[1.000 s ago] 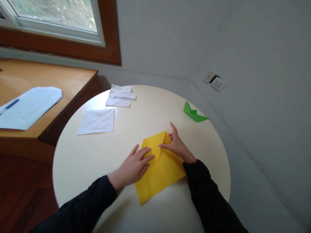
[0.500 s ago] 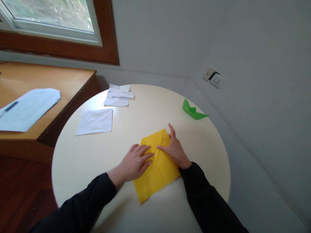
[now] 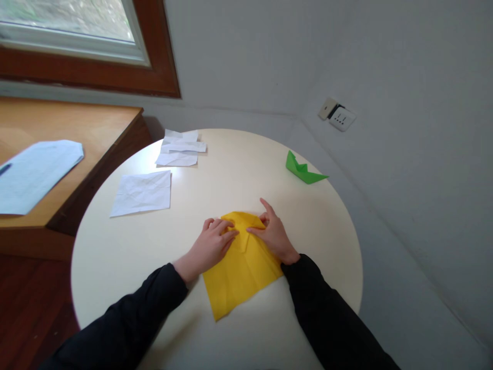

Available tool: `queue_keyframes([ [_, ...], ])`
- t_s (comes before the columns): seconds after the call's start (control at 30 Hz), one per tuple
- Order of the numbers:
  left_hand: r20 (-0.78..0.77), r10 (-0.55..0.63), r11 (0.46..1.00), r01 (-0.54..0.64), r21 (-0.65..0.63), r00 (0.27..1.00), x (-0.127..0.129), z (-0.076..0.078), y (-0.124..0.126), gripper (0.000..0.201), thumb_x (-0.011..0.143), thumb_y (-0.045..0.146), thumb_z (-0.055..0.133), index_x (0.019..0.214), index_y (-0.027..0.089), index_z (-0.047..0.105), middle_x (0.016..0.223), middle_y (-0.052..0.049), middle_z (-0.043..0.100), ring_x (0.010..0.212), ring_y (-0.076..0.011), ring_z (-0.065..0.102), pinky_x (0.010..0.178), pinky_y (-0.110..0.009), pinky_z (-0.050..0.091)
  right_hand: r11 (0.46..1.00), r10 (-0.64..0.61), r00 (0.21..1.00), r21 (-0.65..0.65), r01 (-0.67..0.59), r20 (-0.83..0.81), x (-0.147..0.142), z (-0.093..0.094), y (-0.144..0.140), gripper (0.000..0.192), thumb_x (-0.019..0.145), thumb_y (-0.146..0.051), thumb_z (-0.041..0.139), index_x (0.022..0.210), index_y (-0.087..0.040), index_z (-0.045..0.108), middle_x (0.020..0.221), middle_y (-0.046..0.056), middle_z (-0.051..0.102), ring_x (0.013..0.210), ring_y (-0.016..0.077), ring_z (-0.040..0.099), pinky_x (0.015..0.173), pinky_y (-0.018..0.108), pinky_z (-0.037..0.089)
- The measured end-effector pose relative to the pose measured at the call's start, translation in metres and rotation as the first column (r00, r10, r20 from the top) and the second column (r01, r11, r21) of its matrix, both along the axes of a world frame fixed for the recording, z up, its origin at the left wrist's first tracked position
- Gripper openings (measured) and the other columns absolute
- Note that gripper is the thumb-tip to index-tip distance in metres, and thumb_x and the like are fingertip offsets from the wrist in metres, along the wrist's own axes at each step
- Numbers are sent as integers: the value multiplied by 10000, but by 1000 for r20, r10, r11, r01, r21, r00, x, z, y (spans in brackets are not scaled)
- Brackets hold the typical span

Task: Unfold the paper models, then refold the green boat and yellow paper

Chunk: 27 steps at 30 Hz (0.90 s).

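A yellow sheet of paper (image 3: pixel 241 270) lies flat near the front middle of a round cream table (image 3: pixel 115 257), turned like a diamond, with its far corners folded in toward a centre crease. Both of the person's hands press on its far end. The left hand (image 3: pixel 210 246) lies palm down on the left folded flap, fingers together and slightly curled, pinning the paper rather than gripping it. The right hand (image 3: pixel 273 236) rests on the right flap, its index finger stretched toward the top edge and its thumb pointing inward along the crease; it too presses flat and clasps nothing. Compared with a second ago, the left hand has slid up the sheet so its fingertips now sit close to the right thumb, and the sharp point at the far end now looks blunter and lower, which suggests the flaps are being flattened and creased. Dark sleeves cover both forearms. Farther off on the table, well apart from the hands, lie a creased white sheet (image 3: pixel 141 192) to the left, a small pile of white paper scraps (image 3: pixel 179 149) at the far edge, and a folded green paper boat (image 3: pixel 302 168) to the right. Beyond the table stands a wooden desk (image 3: pixel 77 133) bearing a printed page (image 3: pixel 34 172).
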<state>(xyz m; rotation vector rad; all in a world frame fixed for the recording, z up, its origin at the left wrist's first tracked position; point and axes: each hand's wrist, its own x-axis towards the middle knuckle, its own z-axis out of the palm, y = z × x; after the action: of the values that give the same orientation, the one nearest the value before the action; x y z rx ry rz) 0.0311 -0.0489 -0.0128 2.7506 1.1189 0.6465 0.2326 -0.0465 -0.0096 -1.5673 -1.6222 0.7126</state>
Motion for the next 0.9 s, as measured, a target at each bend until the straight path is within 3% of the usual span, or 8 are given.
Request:
queue_keyframes([
  [0.1,-5,41,999,-41,14,999,-1,-2,-2,241,881,216,474,1057,208,638,1100,-96,594,1000,-238,507,853,-412,348,999,40,995,-9,-39,89,0,3,1,369,654,-222,713,1014,-179,644,761,14,627,722,174,586,726,313,469],
  [0.2,-20,59,998,-58,20,998,-1,-4,-3,259,884,224,464,1085,214,627,1105,-98,587,1012,-243,495,854,-419,349,998,55,976,21,-60,210,-1,7,1,144,678,-248,704,802,-187,663,786,37,658,765,202,594,726,336,456],
  [0.33,-35,86,996,-84,34,996,0,-4,-3,273,886,232,457,1105,208,618,1116,-104,585,1022,-253,487,855,-428,348,998,58,966,7,-62,251,-3,12,-1,143,692,-234,691,825,-186,671,804,45,682,784,210,605,732,336,454],
  [0.67,-39,96,995,-95,29,995,0,-4,-4,283,888,234,453,1119,210,615,1118,-108,582,1029,-260,483,859,-436,349,995,85,983,-56,-77,163,-4,15,-2,124,715,-202,652,831,-191,695,799,32,716,717,199,640,648,289,469],
  [0.77,-38,112,993,-111,28,993,0,-5,-4,278,886,242,459,1109,216,623,1125,-109,577,1042,-263,477,867,-438,346,996,91,983,13,-94,161,-3,12,-3,60,736,-204,632,768,-198,682,764,15,709,707,187,630,677,296,456],
  [0.9,-45,127,992,-126,26,991,1,-3,-5,278,881,251,468,1104,215,630,1136,-118,572,1044,-268,478,864,-445,349,973,75,944,183,-139,322,-4,6,-9,102,781,-205,594,690,-188,635,704,12,687,691,172,610,768,340,384],
])
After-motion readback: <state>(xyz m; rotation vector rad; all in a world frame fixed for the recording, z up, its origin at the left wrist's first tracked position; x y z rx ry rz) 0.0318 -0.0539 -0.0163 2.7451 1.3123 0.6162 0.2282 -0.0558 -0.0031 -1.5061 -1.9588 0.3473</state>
